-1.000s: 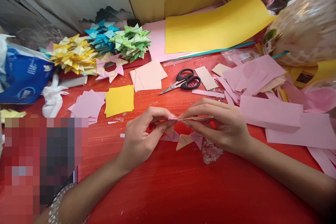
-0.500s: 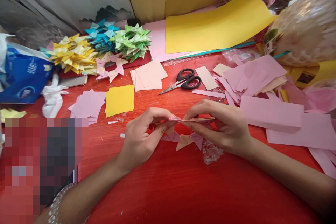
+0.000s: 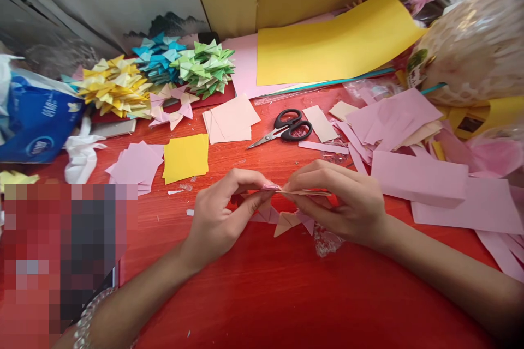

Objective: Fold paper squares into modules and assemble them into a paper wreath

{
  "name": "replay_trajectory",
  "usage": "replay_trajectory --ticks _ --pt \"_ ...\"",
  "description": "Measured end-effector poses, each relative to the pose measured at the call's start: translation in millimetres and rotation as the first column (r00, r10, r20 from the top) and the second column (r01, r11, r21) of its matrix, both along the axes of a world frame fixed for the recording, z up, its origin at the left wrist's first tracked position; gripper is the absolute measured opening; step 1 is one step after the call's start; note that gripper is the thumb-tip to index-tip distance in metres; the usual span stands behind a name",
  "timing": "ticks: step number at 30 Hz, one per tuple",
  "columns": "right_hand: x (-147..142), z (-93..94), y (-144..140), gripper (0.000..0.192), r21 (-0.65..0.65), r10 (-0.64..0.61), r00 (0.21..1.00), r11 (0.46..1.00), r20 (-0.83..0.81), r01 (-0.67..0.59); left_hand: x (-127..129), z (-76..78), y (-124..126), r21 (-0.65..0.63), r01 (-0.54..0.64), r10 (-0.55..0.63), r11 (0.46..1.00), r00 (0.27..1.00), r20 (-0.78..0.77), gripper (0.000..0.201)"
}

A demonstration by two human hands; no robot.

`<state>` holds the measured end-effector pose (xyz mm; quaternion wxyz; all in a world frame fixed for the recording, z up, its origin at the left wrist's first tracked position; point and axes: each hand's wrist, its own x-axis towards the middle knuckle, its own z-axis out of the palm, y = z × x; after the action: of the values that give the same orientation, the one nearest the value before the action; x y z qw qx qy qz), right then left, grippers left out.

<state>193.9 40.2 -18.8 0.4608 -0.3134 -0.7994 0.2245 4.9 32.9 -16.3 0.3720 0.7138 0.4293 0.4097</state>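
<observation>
Between my two hands is a thin piece of folded paper point(image 3: 305, 192), seen nearly edge-on, peach towards the right and pink at its left end. My left hand point(image 3: 225, 212) pinches the pink end between thumb and forefinger. Thumb and fingers of my right hand point(image 3: 344, 204) are closed on the peach part. Just below and behind the fingers lies a partly hidden row of folded pink and peach paper pieces point(image 3: 289, 222) on the red table point(image 3: 254, 294). A crumpled bit of clear plastic point(image 3: 326, 242) is beside it.
Black-handled scissors point(image 3: 282, 128) lie beyond my hands. Square stacks of yellow paper point(image 3: 186, 158), pink paper point(image 3: 135, 168) and peach paper point(image 3: 231, 118) are at left. Folded paper stars point(image 3: 114, 87) stand behind. Pink offcuts point(image 3: 421, 177) spread at right, near a large wrapped object point(image 3: 470, 49).
My right hand has tilted slightly, its fingers a little lower around the peach part. The paper stays pinched between both hands, and the view has shifted slightly.
</observation>
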Motion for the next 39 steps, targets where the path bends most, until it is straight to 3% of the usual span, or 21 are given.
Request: replay_trajectory --ticks 15,20,25,35,39 --pt "0.0 3.1 1.4 0.016 0.065 0.019 1.000 0.998 -0.011 -0.019 -1.1 -0.5 1.1 -0.117 0.022 -0.017 0.993 0.999 0.039 0.012" --pt "-0.9 2.2 1.4 0.019 0.083 -0.001 1.000 0.997 0.003 0.001 -1.4 -1.4 1.9 -0.084 0.024 -0.022 0.996 0.999 0.032 0.013" --pt "-0.1 1.7 1.8 0.017 0.027 0.008 1.000 1.000 -0.011 -0.008 -1.1 -1.8 2.7 -0.061 0.028 -0.027 0.998 0.999 0.024 0.013" --pt "1.8 2.1 2.0 0.010 -0.226 -0.001 1.000 0.974 -0.002 0.000 -1.1 -2.0 1.7 -0.078 -0.012 0.011 0.997 1.000 -0.004 0.006" --pt "0.9 1.7 2.7 0.009 -0.241 0.001 1.000 0.970 0.004 0.000 -1.2 -2.3 3.0 -0.100 -0.009 0.009 0.995 1.000 -0.007 0.005"
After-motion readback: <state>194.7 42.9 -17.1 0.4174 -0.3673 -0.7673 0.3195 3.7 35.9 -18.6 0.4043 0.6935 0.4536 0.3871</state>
